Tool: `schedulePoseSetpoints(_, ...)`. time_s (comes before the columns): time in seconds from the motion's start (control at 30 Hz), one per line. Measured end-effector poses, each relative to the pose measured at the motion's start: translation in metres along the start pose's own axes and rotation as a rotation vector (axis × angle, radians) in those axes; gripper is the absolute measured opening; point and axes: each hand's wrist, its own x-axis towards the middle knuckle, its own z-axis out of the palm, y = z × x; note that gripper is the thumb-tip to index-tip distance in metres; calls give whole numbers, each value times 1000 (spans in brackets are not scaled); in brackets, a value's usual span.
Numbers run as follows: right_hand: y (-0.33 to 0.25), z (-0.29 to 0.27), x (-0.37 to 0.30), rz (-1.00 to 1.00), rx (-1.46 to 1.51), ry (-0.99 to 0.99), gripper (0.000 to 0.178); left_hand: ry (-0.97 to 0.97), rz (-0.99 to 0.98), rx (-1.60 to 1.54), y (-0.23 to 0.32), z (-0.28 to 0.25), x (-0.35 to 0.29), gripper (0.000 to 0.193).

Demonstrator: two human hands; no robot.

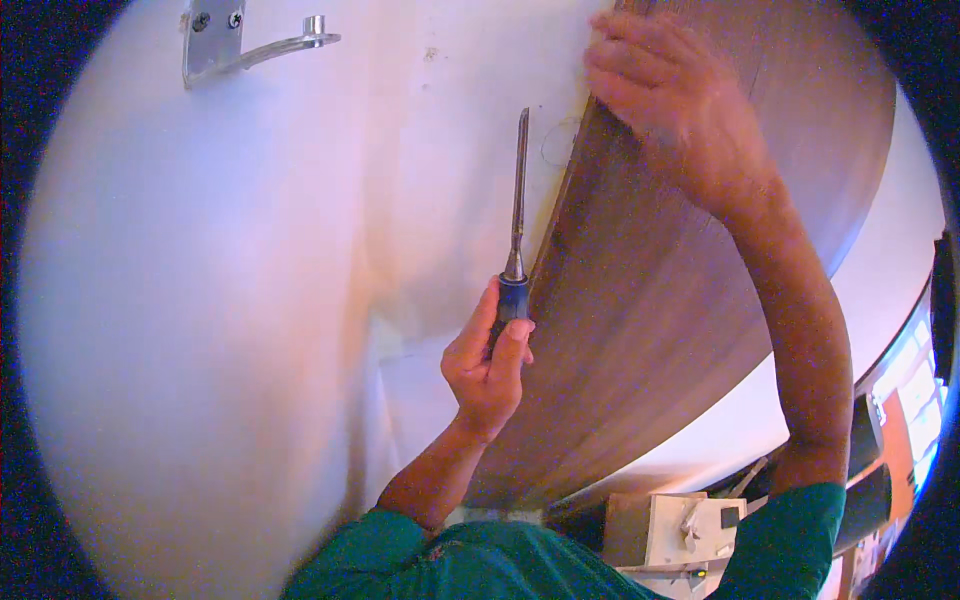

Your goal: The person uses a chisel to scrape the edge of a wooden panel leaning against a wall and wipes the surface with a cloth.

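My left hand (487, 365) is closed around the dark blue handle of a chisel (520, 190). Its long narrow metal blade points up, in front of the white surface and close to the edge of a brown wooden panel (660, 290). Higher up, my right hand (665, 95) is at the panel's edge, its back toward me. The fingers stretch over that edge, slightly blurred, and their tips reach past it to the left. I see no tool in the right hand.
A metal bracket (290, 47) with a curved arm and short peg is screwed to the white wall (200, 300) at upper left. Below right, a wooden box-like stand (655, 540) has small items on it. Bright windows (915, 390) show at the far right.
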Motion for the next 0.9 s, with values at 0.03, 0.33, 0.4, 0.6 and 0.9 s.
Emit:
schedulePoseSetpoints(0.03, -6, 7, -7, -11, 24, -4, 37, 6, -11, -6, -1, -1, 0, 52)
schedulePoseSetpoints(0.33, -63, 18, -35, -64, -3, -13, 33, 74, -29, -81, -5, -1, -3, 51)
schedulePoseSetpoints(0.4, -68, 18, -40, -50, 1, -23, 34, 72, -26, -66, -2, 0, -3, 51)
schedulePoseSetpoints(0.6, -55, 11, -30, 152, 7, -34, 43, 42, -8, 8, 15, -6, 2, 50)
schedulePoseSetpoints(0.9, -61, 14, -35, 328, 12, 3, 51, 43, 5, 11, 25, -3, 4, 49)
